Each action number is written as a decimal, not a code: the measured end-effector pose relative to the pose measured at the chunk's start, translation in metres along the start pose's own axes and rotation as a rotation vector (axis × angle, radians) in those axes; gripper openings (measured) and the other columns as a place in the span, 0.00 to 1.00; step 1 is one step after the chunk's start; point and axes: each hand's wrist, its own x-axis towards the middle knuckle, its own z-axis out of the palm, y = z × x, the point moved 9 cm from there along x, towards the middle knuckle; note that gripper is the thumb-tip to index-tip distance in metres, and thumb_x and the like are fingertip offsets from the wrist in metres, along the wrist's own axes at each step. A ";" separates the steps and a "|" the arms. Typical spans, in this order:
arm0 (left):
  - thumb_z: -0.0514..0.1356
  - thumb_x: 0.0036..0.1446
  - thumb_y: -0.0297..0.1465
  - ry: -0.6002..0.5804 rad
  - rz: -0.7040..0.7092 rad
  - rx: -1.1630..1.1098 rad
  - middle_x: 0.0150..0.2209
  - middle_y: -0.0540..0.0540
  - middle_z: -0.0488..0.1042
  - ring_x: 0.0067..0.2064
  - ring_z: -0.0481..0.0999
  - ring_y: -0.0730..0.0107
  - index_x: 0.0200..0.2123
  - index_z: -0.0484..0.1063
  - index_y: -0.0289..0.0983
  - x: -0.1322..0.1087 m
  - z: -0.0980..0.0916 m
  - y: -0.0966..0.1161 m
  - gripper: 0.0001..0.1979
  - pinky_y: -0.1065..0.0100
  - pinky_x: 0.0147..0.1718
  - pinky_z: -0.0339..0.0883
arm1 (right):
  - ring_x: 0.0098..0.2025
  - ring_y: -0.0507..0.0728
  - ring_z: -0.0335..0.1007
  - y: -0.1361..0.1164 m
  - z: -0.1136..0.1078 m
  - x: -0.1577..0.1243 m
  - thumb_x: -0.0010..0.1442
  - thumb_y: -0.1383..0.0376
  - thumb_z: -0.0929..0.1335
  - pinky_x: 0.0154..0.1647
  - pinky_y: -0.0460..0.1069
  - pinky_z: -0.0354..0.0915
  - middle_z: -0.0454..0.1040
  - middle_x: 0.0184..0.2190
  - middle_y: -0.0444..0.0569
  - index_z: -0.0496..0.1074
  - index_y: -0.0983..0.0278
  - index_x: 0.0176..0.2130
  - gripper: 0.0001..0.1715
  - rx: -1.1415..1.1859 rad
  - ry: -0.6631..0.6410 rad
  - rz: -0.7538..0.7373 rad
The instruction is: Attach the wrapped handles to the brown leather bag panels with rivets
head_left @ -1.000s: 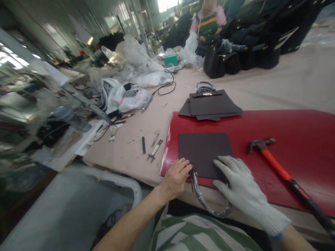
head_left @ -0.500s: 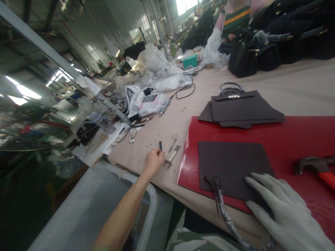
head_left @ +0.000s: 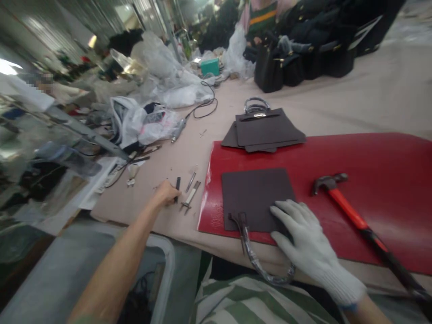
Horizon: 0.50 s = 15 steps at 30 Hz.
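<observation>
While the right hand – gloved and slightly spread – rests on the dark panel, the bare left hand pinches the black rod on the desk.

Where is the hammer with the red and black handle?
In the head view, the hammer lies on the red surface, right of the gloved right hand, its handle slanting toward the picture's lower right corner.

A curved handle overlaps a flat, dark panel right of a black bar.
</observation>
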 end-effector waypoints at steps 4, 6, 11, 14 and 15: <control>0.65 0.44 0.32 -0.091 0.043 -0.243 0.16 0.48 0.69 0.19 0.68 0.71 0.21 0.68 0.34 -0.012 0.001 -0.001 0.10 0.71 0.20 0.63 | 0.65 0.67 0.57 0.002 -0.001 -0.002 0.59 0.62 0.68 0.69 0.69 0.54 0.65 0.62 0.53 0.69 0.63 0.60 0.29 0.050 -0.058 0.071; 0.66 0.43 0.36 -0.134 0.083 -0.410 0.19 0.49 0.71 0.22 0.70 0.74 0.25 0.68 0.33 -0.025 0.000 0.001 0.13 0.73 0.22 0.66 | 0.65 0.67 0.56 0.001 -0.002 -0.002 0.59 0.63 0.68 0.70 0.68 0.52 0.65 0.63 0.53 0.68 0.63 0.60 0.30 0.070 -0.066 0.082; 0.75 0.33 0.40 -0.230 0.250 -0.927 0.26 0.47 0.76 0.24 0.74 0.75 0.30 0.71 0.30 -0.071 0.013 0.033 0.25 0.75 0.23 0.70 | 0.65 0.67 0.56 -0.004 -0.003 -0.004 0.59 0.66 0.66 0.70 0.69 0.53 0.66 0.62 0.53 0.69 0.63 0.60 0.29 0.103 -0.073 0.094; 0.75 0.37 0.41 -0.301 0.339 -1.054 0.29 0.46 0.78 0.27 0.77 0.72 0.34 0.70 0.31 -0.103 0.037 0.069 0.27 0.71 0.27 0.75 | 0.65 0.67 0.57 -0.010 -0.004 -0.011 0.59 0.68 0.65 0.69 0.70 0.53 0.65 0.62 0.54 0.69 0.63 0.59 0.28 0.100 -0.087 0.098; 0.75 0.39 0.41 -0.320 0.367 -1.080 0.29 0.46 0.79 0.27 0.78 0.70 0.36 0.70 0.31 -0.114 0.046 0.082 0.27 0.70 0.28 0.76 | 0.65 0.68 0.56 -0.011 -0.005 -0.014 0.59 0.68 0.65 0.68 0.70 0.54 0.65 0.62 0.54 0.69 0.63 0.59 0.28 0.094 -0.093 0.102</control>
